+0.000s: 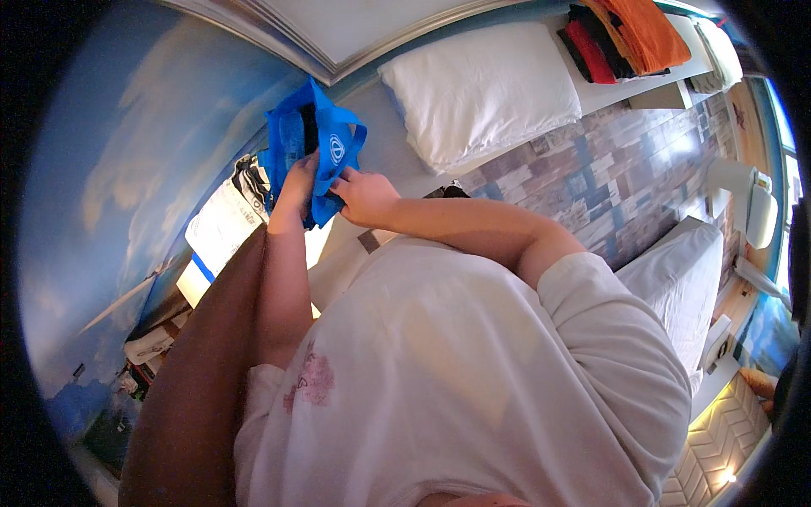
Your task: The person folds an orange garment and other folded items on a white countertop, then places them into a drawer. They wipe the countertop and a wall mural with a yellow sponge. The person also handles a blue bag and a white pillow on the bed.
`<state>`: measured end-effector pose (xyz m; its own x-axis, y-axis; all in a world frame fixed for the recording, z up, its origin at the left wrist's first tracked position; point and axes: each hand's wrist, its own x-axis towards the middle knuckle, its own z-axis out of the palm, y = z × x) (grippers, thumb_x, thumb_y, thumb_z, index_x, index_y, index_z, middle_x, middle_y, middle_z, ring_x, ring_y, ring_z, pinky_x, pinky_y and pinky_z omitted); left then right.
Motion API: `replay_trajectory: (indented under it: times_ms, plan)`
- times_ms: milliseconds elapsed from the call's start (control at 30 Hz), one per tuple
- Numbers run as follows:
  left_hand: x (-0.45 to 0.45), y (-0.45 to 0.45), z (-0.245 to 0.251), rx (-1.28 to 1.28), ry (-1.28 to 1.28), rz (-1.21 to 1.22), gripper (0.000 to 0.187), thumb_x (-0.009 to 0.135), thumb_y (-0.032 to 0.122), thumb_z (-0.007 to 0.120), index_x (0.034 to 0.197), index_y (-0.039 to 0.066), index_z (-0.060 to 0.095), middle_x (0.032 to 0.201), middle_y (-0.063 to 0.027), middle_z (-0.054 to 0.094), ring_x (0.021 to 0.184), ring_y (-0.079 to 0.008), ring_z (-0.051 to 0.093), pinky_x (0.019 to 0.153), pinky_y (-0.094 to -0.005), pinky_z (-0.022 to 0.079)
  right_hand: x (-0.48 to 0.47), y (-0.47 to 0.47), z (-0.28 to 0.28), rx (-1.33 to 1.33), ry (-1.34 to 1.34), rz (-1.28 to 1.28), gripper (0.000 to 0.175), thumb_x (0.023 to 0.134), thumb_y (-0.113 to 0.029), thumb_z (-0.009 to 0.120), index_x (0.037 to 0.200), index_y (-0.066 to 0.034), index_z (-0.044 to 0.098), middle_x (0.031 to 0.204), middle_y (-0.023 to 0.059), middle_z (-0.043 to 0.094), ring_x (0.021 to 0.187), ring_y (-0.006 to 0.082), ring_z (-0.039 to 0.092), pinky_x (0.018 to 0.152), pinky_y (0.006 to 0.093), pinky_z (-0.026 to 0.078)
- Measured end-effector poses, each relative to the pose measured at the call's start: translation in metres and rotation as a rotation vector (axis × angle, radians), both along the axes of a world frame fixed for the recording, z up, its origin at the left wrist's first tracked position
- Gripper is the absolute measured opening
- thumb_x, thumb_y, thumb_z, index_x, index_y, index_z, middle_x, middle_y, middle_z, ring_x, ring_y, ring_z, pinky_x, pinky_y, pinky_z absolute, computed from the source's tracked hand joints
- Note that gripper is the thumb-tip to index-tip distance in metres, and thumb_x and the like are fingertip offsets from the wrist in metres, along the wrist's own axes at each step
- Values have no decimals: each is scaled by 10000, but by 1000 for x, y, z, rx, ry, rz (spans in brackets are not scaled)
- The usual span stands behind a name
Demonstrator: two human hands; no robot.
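A blue fabric tote bag hangs at the top centre-left, with a white round emblem on its side and a loop handle. My left hand reaches into the bag's opening; its fingertips are partly hidden by the fabric. With bent fingers, my right hand pinches the bag's lower right edge. Dark inner folds hide what the bag contains. Just left of the bag is a white printed item with black markings, beside a patterned black-and-white cloth.
A white pillow lies beyond the bag. Farther right are folded orange cloth and red cloth. Plank-patterned flooring runs towards a white-covered mattress. A sky-painted wall rises on the left. A blurred brown shape blocks part of the view.
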<state>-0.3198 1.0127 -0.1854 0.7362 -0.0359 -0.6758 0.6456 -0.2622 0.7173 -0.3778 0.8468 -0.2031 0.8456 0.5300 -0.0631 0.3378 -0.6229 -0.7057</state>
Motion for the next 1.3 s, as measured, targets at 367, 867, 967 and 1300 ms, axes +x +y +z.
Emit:
replay_trajectory:
  times_ms: [367, 867, 967, 1300]
  plan:
    - [-31, 6, 0, 70, -147, -397, 736, 1024, 617, 404, 1546, 98, 378, 1448, -152, 520, 1352, -259, 456, 1131, -347, 319, 11, 11, -27, -181, 269, 55, 723, 829, -325, 685, 1448, -44, 439, 1383, 245, 567, 1064, 390, 683, 909, 461, 558]
    - [-43, 11, -3, 219, -251, -595, 744, 1032, 611, 363, 1582, 121, 261, 1435, -247, 522, 1341, -385, 496, 1092, -388, 376, 18, 18, -41, 5, 324, -1, 952, 804, -396, 741, 1551, -92, 235, 1470, 256, 441, 1181, 382, 608, 994, 446, 514]
    - [-45, 8, 1, 202, -302, -637, 721, 1035, 605, 356, 1547, 100, 321, 1403, -257, 545, 1316, -398, 517, 1083, -397, 387, 18, 15, -39, 46, 363, 74, 888, 797, -414, 751, 1496, -87, 310, 1367, 223, 542, 1128, 374, 628, 964, 447, 520]
    - [-50, 5, 1, 223, -225, -578, 693, 1045, 595, 325, 1541, 114, 375, 1453, -228, 520, 1376, -367, 467, 1127, -395, 344, 15, 21, -53, 68, 421, -20, 697, 755, -344, 793, 1339, -125, 482, 1259, 183, 606, 1140, 370, 613, 942, 444, 521]
